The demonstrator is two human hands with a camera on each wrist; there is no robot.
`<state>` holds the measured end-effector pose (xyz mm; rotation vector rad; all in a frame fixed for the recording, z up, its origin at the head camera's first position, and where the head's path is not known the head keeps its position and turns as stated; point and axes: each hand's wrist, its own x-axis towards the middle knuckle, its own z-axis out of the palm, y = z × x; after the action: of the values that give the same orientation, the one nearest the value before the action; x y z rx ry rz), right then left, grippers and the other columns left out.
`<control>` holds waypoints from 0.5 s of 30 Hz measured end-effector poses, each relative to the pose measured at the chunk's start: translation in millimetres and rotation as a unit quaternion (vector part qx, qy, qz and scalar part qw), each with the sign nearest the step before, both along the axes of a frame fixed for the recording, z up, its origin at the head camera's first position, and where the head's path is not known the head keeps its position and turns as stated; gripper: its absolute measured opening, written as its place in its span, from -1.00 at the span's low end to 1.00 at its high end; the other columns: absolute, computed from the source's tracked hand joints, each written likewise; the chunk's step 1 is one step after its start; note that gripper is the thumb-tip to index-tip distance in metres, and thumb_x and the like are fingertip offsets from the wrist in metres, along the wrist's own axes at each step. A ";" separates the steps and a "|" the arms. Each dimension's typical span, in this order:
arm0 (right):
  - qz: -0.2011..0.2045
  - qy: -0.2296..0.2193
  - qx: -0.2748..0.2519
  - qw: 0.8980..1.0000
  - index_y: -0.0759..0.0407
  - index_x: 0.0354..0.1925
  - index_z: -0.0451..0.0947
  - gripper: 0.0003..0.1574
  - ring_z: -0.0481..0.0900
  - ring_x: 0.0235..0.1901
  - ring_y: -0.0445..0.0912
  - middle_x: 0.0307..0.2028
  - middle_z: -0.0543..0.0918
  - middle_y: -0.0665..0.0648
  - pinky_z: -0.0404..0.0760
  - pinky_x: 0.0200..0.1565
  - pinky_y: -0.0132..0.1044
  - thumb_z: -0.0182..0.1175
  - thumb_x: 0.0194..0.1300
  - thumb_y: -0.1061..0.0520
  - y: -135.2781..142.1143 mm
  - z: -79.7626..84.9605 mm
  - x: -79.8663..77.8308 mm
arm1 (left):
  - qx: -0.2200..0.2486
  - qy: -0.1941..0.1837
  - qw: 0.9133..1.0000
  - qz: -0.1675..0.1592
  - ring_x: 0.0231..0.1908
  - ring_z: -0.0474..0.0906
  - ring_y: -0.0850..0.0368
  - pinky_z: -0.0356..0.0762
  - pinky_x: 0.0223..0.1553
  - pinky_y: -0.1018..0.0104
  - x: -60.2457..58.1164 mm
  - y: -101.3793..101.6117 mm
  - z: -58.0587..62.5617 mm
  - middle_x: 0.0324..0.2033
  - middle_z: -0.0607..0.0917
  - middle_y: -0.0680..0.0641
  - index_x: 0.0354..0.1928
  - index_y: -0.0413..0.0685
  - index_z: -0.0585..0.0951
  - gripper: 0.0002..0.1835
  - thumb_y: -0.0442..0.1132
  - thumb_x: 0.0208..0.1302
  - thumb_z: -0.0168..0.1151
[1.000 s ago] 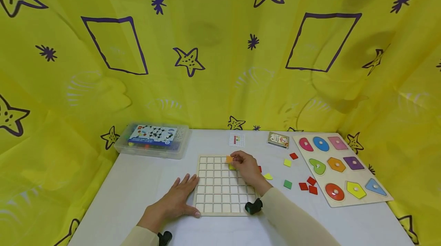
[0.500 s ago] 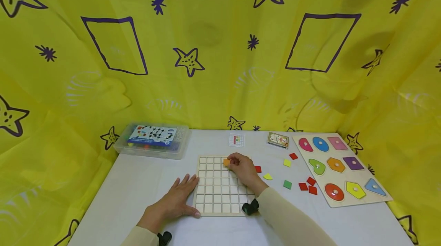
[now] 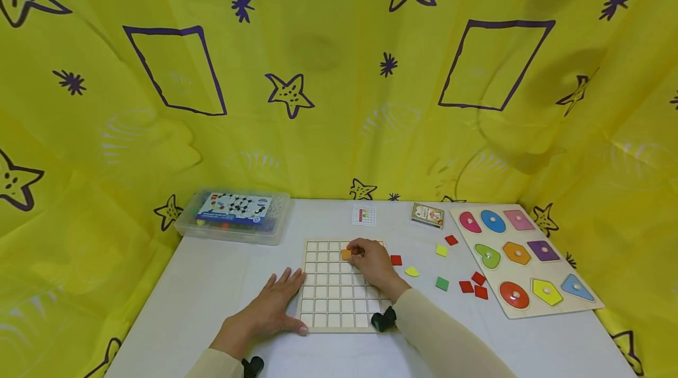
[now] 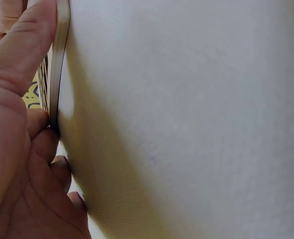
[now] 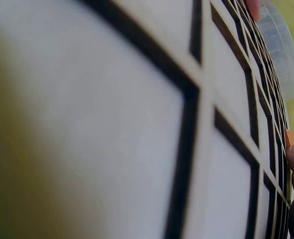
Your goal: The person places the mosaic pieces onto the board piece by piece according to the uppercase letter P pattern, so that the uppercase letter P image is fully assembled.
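Note:
A light wooden grid board (image 3: pixel 333 289) with square openings lies flat before me. My left hand (image 3: pixel 272 301) rests at the board's left edge, fingers spread and thumb by the near corner. In the left wrist view, thumb and fingers of that hand touch the board's side (image 4: pixel 61 55). My right hand (image 3: pixel 375 263) reaches over the board's far half and pinches an orange square tile (image 3: pixel 346 254) by its right side. The orange tile (image 5: pixel 292 139) shows only at the right edge of the right wrist view. The hand and forearm hide the board's right part.
Loose red tiles (image 3: pixel 466 287), a green tile (image 3: pixel 442 284), a yellow square (image 3: pixel 442 251) and a yellow rounded piece (image 3: pixel 411 271) lie to the right. Beyond stands a shape puzzle board (image 3: pixel 508 278). Behind are a pattern card (image 3: pixel 364 215), a card box (image 3: pixel 428 215) and a plastic case (image 3: pixel 233 218).
My right hand has brought the orange tile slightly left and nearer over the board. A yellow piece seen below it a second ago no longer shows. The left hand has stayed put.

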<state>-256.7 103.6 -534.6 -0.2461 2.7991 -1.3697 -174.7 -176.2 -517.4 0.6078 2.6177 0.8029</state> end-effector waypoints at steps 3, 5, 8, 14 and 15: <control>0.004 0.007 0.012 1.000 0.11 -0.05 0.76 -0.76 0.53 -0.19 -0.08 -0.22 0.72 0.00 0.57 -0.04 -0.16 0.43 0.30 0.26 0.2 0.4 0.4 | -0.002 0.006 1.000 -0.001 0.66 -0.09 -0.33 -0.23 0.64 -0.35 -0.7 -0.1 -1.8 0.63 0.18 -0.29 0.62 -0.30 0.19 0.31 0.18 -0.08 0.65; 0.007 0.010 0.016 1.000 0.12 -0.04 0.76 -0.75 0.54 -0.18 -0.07 -0.20 0.74 0.02 0.59 -0.03 -0.13 0.43 0.30 0.26 0.2 0.1 0.6 | -0.003 0.009 1.000 -0.001 0.66 -0.08 -0.33 -0.22 0.64 -0.35 -1.0 -0.2 -3.0 0.63 0.18 -0.29 0.61 -0.30 0.20 0.32 0.19 -0.09 0.65; 0.010 0.010 0.020 1.000 0.13 -0.02 0.77 -0.74 0.56 -0.17 -0.07 -0.17 0.75 0.03 0.60 -0.01 -0.11 0.44 0.31 0.24 0.1 -0.6 0.8 | -0.002 0.009 1.000 0.000 0.66 -0.08 -0.34 -0.22 0.64 -0.35 -1.0 -0.2 -3.6 0.63 0.19 -0.29 0.61 -0.30 0.20 0.32 0.19 -0.10 0.66; 0.012 0.016 0.026 0.999 0.14 -0.04 0.77 -0.75 0.59 -0.15 -0.04 -0.14 0.76 0.08 0.64 -0.01 -0.08 0.45 0.30 0.25 -0.2 -0.6 1.4 | 0.000 0.012 1.000 -0.002 0.65 -0.08 -0.34 -0.21 0.64 -0.36 -0.7 -0.4 -3.1 0.63 0.19 -0.30 0.61 -0.31 0.20 0.31 0.18 -0.09 0.66; 0.011 0.017 0.025 0.999 0.14 -0.04 0.78 -0.75 0.60 -0.14 -0.04 -0.14 0.76 0.08 0.64 -0.01 -0.08 0.45 0.30 0.25 -0.2 -0.7 1.1 | 0.000 0.013 1.000 -0.003 0.65 -0.08 -0.35 -0.21 0.64 -0.36 -0.7 -0.4 -2.9 0.63 0.18 -0.30 0.61 -0.31 0.20 0.31 0.18 -0.09 0.66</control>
<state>-255.5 103.4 -535.3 -0.3012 2.8432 -1.3023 -175.4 -176.6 -520.3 0.6291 2.6373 0.7984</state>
